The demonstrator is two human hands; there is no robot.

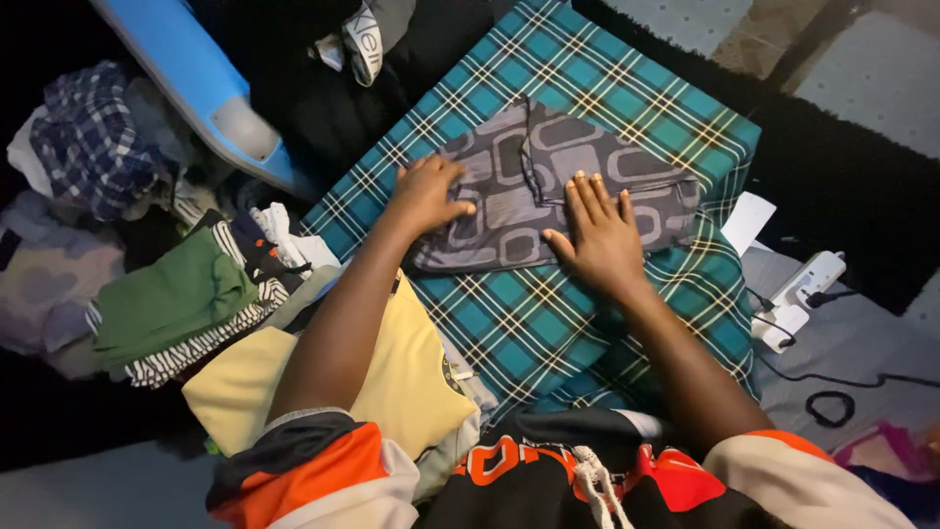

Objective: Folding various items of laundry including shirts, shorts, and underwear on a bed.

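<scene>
I see both hands pressed flat on a folded grey garment with rounded-rectangle patterning (548,186), which lies on a teal plaid cloth (607,88) spread beneath it. My left hand (428,194) rests on the garment's left edge, fingers spread wide, its grip holding nothing. My right hand (599,235) lies palm down on the lower middle of the garment, fingers splayed, grip also open. A yellow folded shirt (411,382) sits just beside the plaid cloth under my left forearm. A green folded garment (166,299) lies further left, and a white power strip (798,294) is at the right.
</scene>
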